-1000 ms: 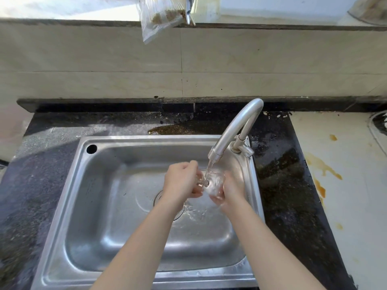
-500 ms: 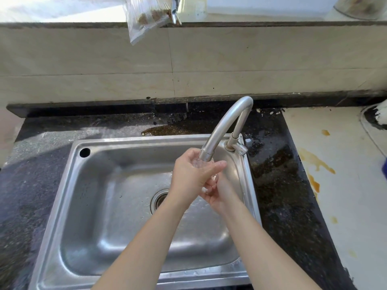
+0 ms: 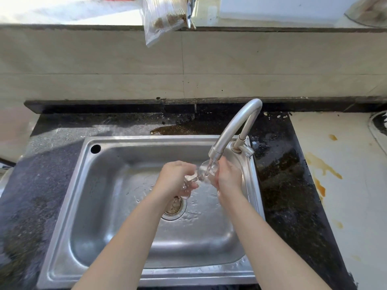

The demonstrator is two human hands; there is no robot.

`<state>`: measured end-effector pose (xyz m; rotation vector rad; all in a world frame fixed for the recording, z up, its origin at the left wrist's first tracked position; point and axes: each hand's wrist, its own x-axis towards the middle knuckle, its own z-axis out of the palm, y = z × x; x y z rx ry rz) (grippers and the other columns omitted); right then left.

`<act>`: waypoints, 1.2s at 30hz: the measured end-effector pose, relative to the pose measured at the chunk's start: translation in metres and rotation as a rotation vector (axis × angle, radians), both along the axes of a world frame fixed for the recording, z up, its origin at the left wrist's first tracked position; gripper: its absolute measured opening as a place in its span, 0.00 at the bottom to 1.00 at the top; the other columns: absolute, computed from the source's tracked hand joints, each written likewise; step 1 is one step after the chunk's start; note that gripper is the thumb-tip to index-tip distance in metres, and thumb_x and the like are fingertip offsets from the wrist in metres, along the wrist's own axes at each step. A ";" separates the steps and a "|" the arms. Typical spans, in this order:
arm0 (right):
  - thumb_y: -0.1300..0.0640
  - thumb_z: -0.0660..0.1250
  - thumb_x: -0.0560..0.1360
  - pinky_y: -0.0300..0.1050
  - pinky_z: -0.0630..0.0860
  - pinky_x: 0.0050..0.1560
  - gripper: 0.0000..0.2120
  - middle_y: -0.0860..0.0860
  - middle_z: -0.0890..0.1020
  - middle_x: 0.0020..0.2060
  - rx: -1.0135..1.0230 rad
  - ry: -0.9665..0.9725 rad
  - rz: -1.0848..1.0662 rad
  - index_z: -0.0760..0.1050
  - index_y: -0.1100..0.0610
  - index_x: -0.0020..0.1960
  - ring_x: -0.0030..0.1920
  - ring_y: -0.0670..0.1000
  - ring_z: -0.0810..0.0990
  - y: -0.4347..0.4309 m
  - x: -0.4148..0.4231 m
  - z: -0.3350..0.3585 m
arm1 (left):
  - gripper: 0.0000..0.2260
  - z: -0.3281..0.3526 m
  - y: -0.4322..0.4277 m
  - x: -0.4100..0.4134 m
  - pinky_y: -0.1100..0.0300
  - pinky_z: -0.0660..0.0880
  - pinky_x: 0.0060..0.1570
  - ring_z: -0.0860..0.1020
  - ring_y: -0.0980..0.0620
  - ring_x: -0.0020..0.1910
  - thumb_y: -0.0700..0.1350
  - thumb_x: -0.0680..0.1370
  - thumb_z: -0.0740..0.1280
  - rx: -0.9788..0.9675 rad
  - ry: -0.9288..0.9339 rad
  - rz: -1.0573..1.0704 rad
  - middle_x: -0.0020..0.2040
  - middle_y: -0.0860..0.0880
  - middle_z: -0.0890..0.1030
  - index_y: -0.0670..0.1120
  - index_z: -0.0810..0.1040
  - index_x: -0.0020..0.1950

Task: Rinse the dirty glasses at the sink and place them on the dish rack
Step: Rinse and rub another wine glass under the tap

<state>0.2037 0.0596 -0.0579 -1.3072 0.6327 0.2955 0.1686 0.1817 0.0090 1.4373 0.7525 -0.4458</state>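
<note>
Left hand [image 3: 174, 180] and right hand [image 3: 229, 177] clasp the clear wet glass [image 3: 202, 171] beneath the running curved steel tap [image 3: 232, 128]; slipping could shatter it.

head | above, facing forward-down; close over sink [image 3: 67, 258]

We see the clear drinking glass [image 3: 204, 172] tilted sideways under the stream from the steel tap [image 3: 230, 130], held between left hand [image 3: 176, 180] and right hand [image 3: 228, 177], over the stainless sink [image 3: 117, 216].
</note>
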 end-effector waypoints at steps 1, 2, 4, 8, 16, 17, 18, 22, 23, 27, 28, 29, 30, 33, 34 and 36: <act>0.56 0.64 0.78 0.35 0.73 0.27 0.13 0.45 0.71 0.23 -0.032 -0.043 0.027 0.76 0.58 0.36 0.28 0.45 0.69 0.001 0.000 0.001 | 0.03 0.001 0.003 -0.003 0.63 0.69 0.26 0.77 0.53 0.24 0.41 0.78 0.66 -0.001 0.023 -0.102 0.43 0.45 0.79 0.42 0.78 0.49; 0.58 0.64 0.78 0.35 0.73 0.28 0.14 0.44 0.68 0.21 -0.064 -0.077 0.057 0.73 0.57 0.34 0.27 0.45 0.66 0.002 -0.001 0.002 | 0.06 0.002 0.006 -0.006 0.63 0.70 0.26 0.77 0.54 0.24 0.41 0.79 0.66 -0.007 0.055 -0.211 0.41 0.45 0.80 0.40 0.78 0.52; 0.60 0.65 0.77 0.42 0.77 0.36 0.16 0.45 0.64 0.21 -0.072 -0.107 0.107 0.68 0.57 0.32 0.26 0.45 0.63 0.005 -0.003 0.004 | 0.12 0.003 0.012 -0.011 0.64 0.71 0.25 0.75 0.54 0.24 0.42 0.81 0.63 -0.032 0.094 -0.333 0.33 0.46 0.79 0.34 0.78 0.55; 0.52 0.71 0.73 0.40 0.73 0.44 0.18 0.54 0.75 0.23 -0.078 -0.161 0.504 0.74 0.58 0.28 0.31 0.48 0.74 -0.007 -0.001 0.017 | 0.12 -0.003 0.031 -0.020 0.61 0.72 0.34 0.74 0.54 0.27 0.41 0.81 0.61 -0.014 0.016 -0.446 0.29 0.50 0.74 0.33 0.79 0.52; 0.41 0.69 0.72 0.42 0.73 0.39 0.27 0.53 0.76 0.21 -0.665 -0.374 0.904 0.68 0.54 0.20 0.28 0.49 0.75 0.011 -0.003 0.048 | 0.08 -0.027 0.021 -0.029 0.73 0.71 0.34 0.78 0.57 0.35 0.40 0.78 0.64 0.276 -0.068 -0.776 0.38 0.46 0.83 0.43 0.78 0.39; 0.42 0.70 0.71 0.44 0.71 0.39 0.28 0.53 0.74 0.21 -0.768 -0.455 0.892 0.65 0.53 0.20 0.28 0.52 0.74 0.016 -0.007 0.049 | 0.07 -0.035 0.016 -0.030 0.72 0.72 0.35 0.78 0.58 0.34 0.40 0.78 0.64 0.275 -0.078 -0.717 0.37 0.48 0.83 0.43 0.79 0.42; 0.43 0.71 0.71 0.45 0.69 0.38 0.28 0.52 0.71 0.20 -0.831 -0.520 0.848 0.61 0.53 0.20 0.28 0.52 0.72 0.018 -0.011 0.049 | 0.06 -0.041 0.011 -0.032 0.69 0.72 0.37 0.77 0.58 0.34 0.41 0.79 0.64 0.242 -0.099 -0.640 0.36 0.50 0.82 0.42 0.79 0.45; 0.54 0.76 0.68 0.43 0.67 0.32 0.26 0.46 0.67 0.19 -0.547 -0.466 0.476 0.61 0.56 0.23 0.24 0.47 0.65 0.005 -0.012 0.046 | 0.05 -0.057 -0.005 -0.031 0.65 0.69 0.36 0.74 0.59 0.33 0.43 0.80 0.64 0.230 -0.195 -0.522 0.36 0.56 0.83 0.46 0.79 0.48; 0.56 0.76 0.67 0.44 0.69 0.32 0.22 0.49 0.70 0.22 -0.479 -0.479 0.427 0.64 0.58 0.26 0.26 0.49 0.68 0.001 -0.013 0.046 | 0.05 -0.059 -0.008 -0.030 0.68 0.69 0.36 0.75 0.62 0.33 0.43 0.80 0.64 0.241 -0.207 -0.508 0.36 0.57 0.82 0.46 0.79 0.48; 0.56 0.78 0.65 0.35 0.74 0.40 0.14 0.50 0.76 0.44 -0.453 -0.578 0.513 0.73 0.48 0.41 0.41 0.47 0.77 -0.015 -0.015 0.048 | 0.06 -0.063 -0.012 -0.024 0.67 0.70 0.38 0.76 0.63 0.37 0.44 0.81 0.63 0.203 -0.217 -0.440 0.38 0.58 0.83 0.49 0.79 0.47; 0.55 0.78 0.65 0.33 0.75 0.39 0.17 0.47 0.75 0.47 -0.402 -0.544 0.569 0.72 0.44 0.45 0.42 0.44 0.78 -0.020 -0.015 0.048 | 0.07 -0.064 -0.012 -0.024 0.66 0.70 0.40 0.76 0.62 0.38 0.43 0.81 0.63 0.182 -0.228 -0.433 0.38 0.58 0.82 0.49 0.79 0.46; 0.56 0.78 0.65 0.34 0.77 0.37 0.18 0.45 0.75 0.49 -0.327 -0.484 0.627 0.72 0.44 0.48 0.40 0.45 0.80 -0.022 -0.015 0.049 | 0.07 -0.065 -0.012 -0.024 0.66 0.70 0.41 0.76 0.62 0.38 0.41 0.81 0.63 0.163 -0.244 -0.435 0.38 0.57 0.82 0.48 0.79 0.46; 0.55 0.79 0.65 0.37 0.78 0.35 0.19 0.45 0.75 0.51 -0.285 -0.418 0.686 0.74 0.44 0.49 0.37 0.49 0.80 -0.024 -0.014 0.048 | 0.08 -0.068 -0.012 -0.024 0.64 0.70 0.42 0.76 0.61 0.38 0.40 0.80 0.63 0.145 -0.263 -0.436 0.38 0.57 0.82 0.46 0.80 0.46; 0.43 0.78 0.58 0.48 0.79 0.40 0.21 0.46 0.79 0.51 -0.362 -0.362 0.767 0.76 0.38 0.50 0.39 0.49 0.81 -0.021 -0.013 0.041 | 0.08 -0.072 -0.015 -0.023 0.63 0.70 0.43 0.75 0.59 0.39 0.38 0.80 0.63 0.103 -0.316 -0.401 0.39 0.57 0.82 0.42 0.82 0.49; 0.42 0.78 0.58 0.47 0.79 0.43 0.21 0.45 0.81 0.49 -0.366 -0.371 0.748 0.76 0.36 0.48 0.42 0.48 0.82 -0.020 -0.012 0.042 | 0.07 -0.073 -0.017 -0.022 0.64 0.71 0.44 0.76 0.61 0.40 0.40 0.80 0.63 0.081 -0.324 -0.379 0.41 0.57 0.82 0.44 0.82 0.50; 0.47 0.79 0.61 0.45 0.79 0.48 0.18 0.44 0.83 0.46 -0.347 -0.384 0.678 0.77 0.38 0.47 0.47 0.45 0.82 -0.024 -0.007 0.041 | 0.06 -0.074 -0.020 -0.022 0.68 0.72 0.49 0.77 0.61 0.48 0.45 0.81 0.63 0.093 -0.306 -0.390 0.48 0.57 0.82 0.51 0.80 0.52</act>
